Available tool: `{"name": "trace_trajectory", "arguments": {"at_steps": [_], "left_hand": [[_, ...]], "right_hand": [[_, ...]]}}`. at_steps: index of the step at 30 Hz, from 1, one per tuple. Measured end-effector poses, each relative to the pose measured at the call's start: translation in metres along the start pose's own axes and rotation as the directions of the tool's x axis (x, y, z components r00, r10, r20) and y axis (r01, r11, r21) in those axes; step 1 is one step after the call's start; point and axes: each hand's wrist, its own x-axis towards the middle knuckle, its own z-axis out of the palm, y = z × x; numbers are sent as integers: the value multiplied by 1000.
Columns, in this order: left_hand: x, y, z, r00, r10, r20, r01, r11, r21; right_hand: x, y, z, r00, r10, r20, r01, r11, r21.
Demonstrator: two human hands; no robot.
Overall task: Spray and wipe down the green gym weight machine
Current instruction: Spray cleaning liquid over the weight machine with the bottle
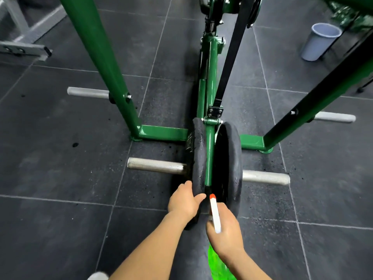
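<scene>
Green-bottled sprayer (pixel 215 216) sits in the right hand's (pixel 225 231) grip; left hand (pixel 184 203) clasps a black weight plate (pixel 198 156).

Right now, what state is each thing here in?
Left hand: gripping the left plate's rim.
Right hand: holding the spray bottle.
Spray bottle: nozzle aimed between the plates.
Left plate: upright on its peg.
Right plate: upright on its peg.
Bin: upright, open.

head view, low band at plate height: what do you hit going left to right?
Left steel sleeve → left black weight plate → green centre post → right black weight plate → right steel sleeve.
</scene>
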Motion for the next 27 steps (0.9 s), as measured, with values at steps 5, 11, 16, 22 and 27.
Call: {"name": "trace_trajectory", "arguments": {"at_steps": [5, 11, 16, 22, 27], "left_hand": [[-1, -35, -20, 990, 32, 135, -31, 999, -12], [13, -117, -90, 991, -73, 114, 64, 994, 84], [35, -154, -135, 992, -78, 96, 65, 990, 127], [49, -178, -161, 985, -52, 167, 23, 985, 171], [56, -195, -175, 984, -61, 167, 29, 981, 190]], "right_hand": [[-12, -24, 32, 999, -21, -40, 23, 998, 58], [5, -61, 86, 993, 89, -77, -85, 995, 50], [29, -78, 117, 988, 157, 9, -155, 982, -105], [40, -99, 149, 987, 55, 150, -32, 988, -152], [55, -121, 186, 971, 45, 234, 0, 982, -189]]}}
